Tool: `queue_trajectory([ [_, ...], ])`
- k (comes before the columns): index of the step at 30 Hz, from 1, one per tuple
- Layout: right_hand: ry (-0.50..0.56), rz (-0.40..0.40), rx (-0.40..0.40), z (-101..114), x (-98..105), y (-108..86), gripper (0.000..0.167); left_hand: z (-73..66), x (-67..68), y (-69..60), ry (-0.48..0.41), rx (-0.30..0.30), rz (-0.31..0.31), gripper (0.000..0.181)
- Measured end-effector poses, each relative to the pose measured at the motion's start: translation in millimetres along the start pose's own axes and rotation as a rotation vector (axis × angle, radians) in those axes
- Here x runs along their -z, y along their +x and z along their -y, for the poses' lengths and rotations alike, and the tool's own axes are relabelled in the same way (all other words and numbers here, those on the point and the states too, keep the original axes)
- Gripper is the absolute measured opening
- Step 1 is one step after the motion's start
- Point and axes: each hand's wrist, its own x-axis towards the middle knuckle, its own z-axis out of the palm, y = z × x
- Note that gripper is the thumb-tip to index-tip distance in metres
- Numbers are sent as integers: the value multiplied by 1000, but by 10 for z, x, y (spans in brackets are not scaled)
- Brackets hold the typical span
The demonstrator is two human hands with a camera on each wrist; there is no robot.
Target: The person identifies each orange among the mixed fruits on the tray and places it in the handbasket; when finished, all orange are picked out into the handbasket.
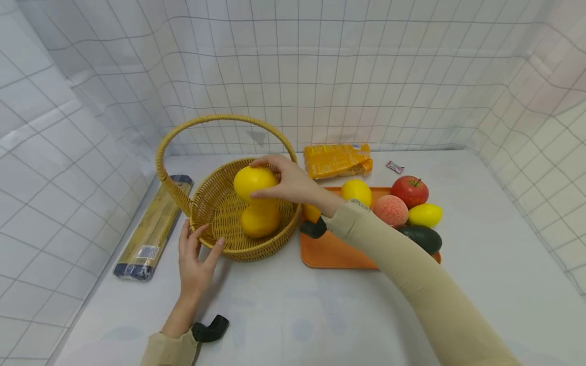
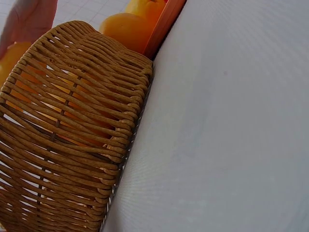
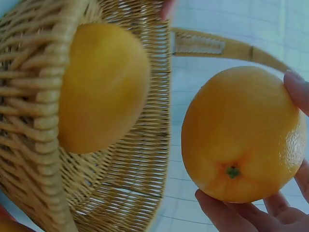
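The right hand [image 1: 293, 180] pinches an orange [image 1: 255, 183] between thumb and fingers over the wicker basket [image 1: 220, 213]. In the right wrist view that orange [image 3: 241, 135] shows a small green stem mark and hangs beside the rim. A second orange [image 1: 260, 221] lies inside the basket, partly behind the held one in the head view. At the basket's front left, the left hand [image 1: 197, 259] holds the rim, its fingers and thumb reaching over the edge. The left wrist view shows the basket's woven side [image 2: 72, 130], but not the left hand's grip.
Right of the basket, an orange tray [image 1: 339, 254] bears a yellow-orange fruit [image 1: 356, 192], peach [image 1: 390, 210], apple [image 1: 409, 190], lemon [image 1: 426, 215] and dark green avocado-like piece [image 1: 421, 238]. Behind are an orange packet [image 1: 338, 160] and small wrapper [image 1: 394, 166]; a noodle-like pack [image 1: 153, 229] lies left.
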Motion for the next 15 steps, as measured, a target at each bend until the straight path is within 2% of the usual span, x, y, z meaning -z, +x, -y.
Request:
queue_trajectory([
  [5, -89, 41, -18, -135, -119, 184, 61, -9, -7, -9, -4, -6, 0, 48],
  [15, -117, 65, -109, -302, -200, 309, 59, -19, -6, -28, 0, -7, 0, 48],
])
